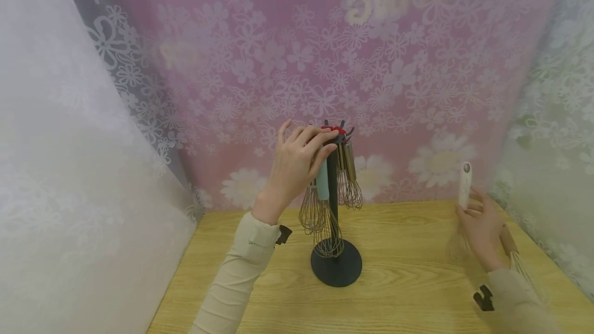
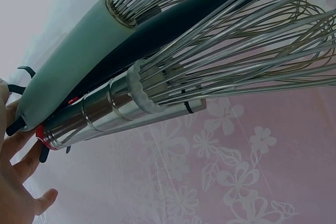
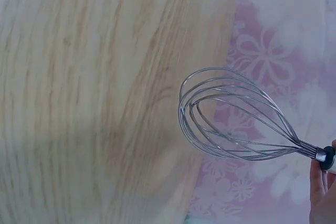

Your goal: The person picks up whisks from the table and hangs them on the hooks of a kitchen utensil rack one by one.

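My left hand [image 1: 297, 156] holds the top of a black whisk stand [image 1: 343, 272], thumb and fingers around its hooked head and the little finger raised. Part of the head is hidden behind the fingers. From the hooks hang a teal-handled whisk [image 1: 323, 182], steel-handled whisks [image 1: 350, 164] and one near the hand, a steel handle [image 2: 102, 108] with a red ring. Off to the right, my right hand [image 1: 480, 223] grips a white-handled whisk [image 1: 465, 184] low on its handle, end upward. Its wire loops [image 3: 231, 116] point down and stand apart from the stand.
A whisk with a wooden handle [image 1: 508, 238] lies on the wood-grain table [image 1: 408, 293] beside my right hand, partly hidden by it. Flowered pink cloth [image 1: 278, 66] hangs behind the table, with pale cloth [image 1: 83, 169] at the left side and more at the right.
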